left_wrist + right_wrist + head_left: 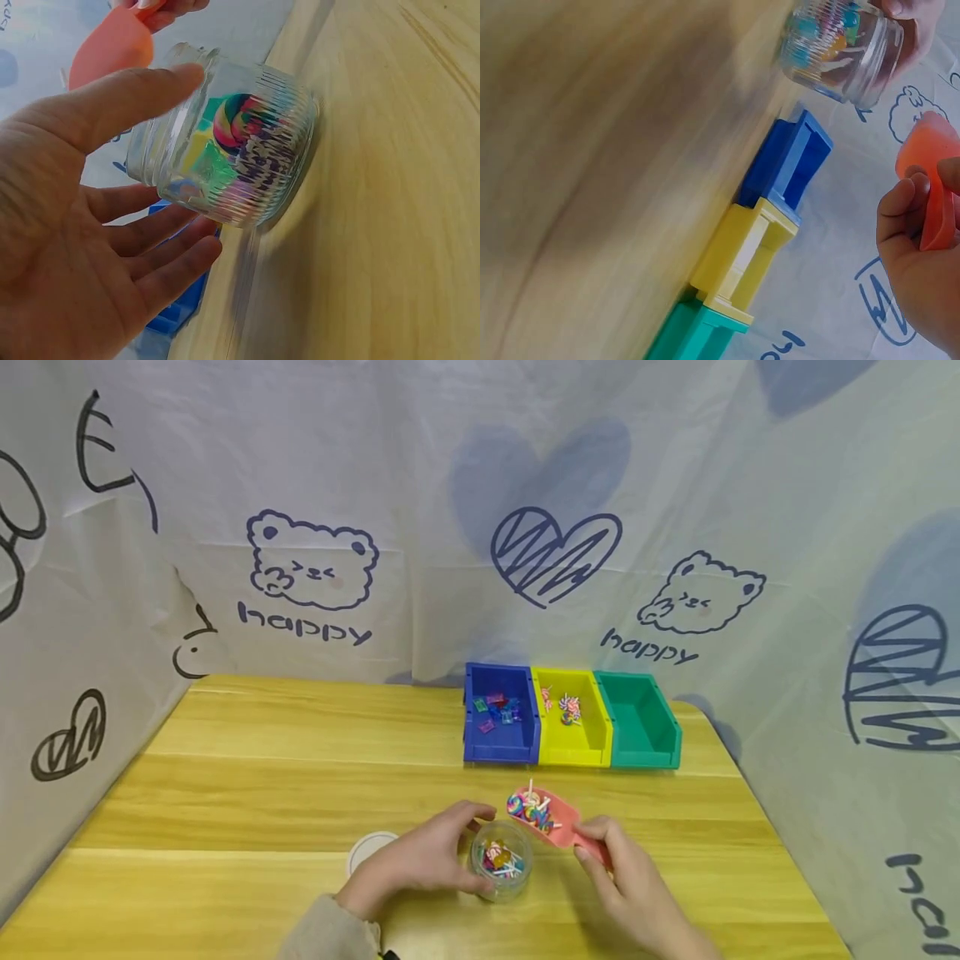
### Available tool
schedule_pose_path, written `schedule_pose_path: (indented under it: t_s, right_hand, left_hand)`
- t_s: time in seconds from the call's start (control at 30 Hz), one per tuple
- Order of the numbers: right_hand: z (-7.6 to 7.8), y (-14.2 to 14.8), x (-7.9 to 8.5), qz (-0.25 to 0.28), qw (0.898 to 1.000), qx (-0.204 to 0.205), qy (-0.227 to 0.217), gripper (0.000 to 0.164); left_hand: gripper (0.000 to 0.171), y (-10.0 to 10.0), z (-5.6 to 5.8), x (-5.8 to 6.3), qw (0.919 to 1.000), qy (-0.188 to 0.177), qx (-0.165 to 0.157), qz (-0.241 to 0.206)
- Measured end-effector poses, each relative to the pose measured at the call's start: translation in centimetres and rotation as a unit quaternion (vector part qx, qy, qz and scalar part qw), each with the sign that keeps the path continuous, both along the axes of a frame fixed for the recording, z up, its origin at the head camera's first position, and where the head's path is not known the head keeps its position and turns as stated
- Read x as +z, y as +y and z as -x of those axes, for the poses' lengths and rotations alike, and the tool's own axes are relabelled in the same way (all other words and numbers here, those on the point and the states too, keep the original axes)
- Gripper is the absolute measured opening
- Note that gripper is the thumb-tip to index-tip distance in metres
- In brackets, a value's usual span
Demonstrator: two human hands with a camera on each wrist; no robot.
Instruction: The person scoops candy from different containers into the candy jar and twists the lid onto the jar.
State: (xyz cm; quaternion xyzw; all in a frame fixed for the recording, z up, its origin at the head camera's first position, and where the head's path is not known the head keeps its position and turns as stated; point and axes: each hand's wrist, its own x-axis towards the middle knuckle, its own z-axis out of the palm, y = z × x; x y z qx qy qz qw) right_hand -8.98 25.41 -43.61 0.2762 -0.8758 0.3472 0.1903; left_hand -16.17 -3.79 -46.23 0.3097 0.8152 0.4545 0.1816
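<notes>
A clear ribbed glass jar [501, 862] stands on the wooden table, with lollipops and colourful pieces inside. My left hand [435, 852] is beside it, thumb on the near side and fingers spread on the far side. In the left wrist view, that hand's fingers [176, 274] look loosely extended, not wrapped round the glass. My right hand [626, 881] grips a pink scoop [562, 818] by its handle. Several swirled lollipops [534, 810] lie in the scoop, whose tip is near the jar's rim. The right wrist view shows thumb and fingers pinching the scoop's handle [939, 217].
Three joined bins stand at the back: a blue bin [501, 752] with small coloured pieces, a yellow bin [573, 755] with lollipops, and a green bin [647, 758]. A white round lid [367, 847] lies partly behind the left hand. Printed white cloth [420, 460] hangs around the table.
</notes>
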Motion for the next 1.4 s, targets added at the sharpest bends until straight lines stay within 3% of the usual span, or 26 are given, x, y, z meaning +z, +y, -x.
schedule_pose_path:
  t_s: [0.33,0.73,1.4]
  right_hand:
    - [-0.6,-0.3,-0.8,-0.015,0.999,-0.006,-0.031,0.029]
    - [-0.7,-0.2,-0.7,-0.034,0.998,0.030,-0.038,0.030]
    - [-0.4,0.1,2.5,-0.141,0.988,0.058,0.006,0.025]
  left_hand:
    - [0.081,-0.1,0.0,-0.1,0.9994,-0.029,-0.013,-0.012]
    - [0.081,0.0,0.1,0.1,0.9992,-0.036,-0.010,-0.011]
    - [0.080,-0.1,0.1,0.0,0.9989,-0.043,-0.012,-0.010]
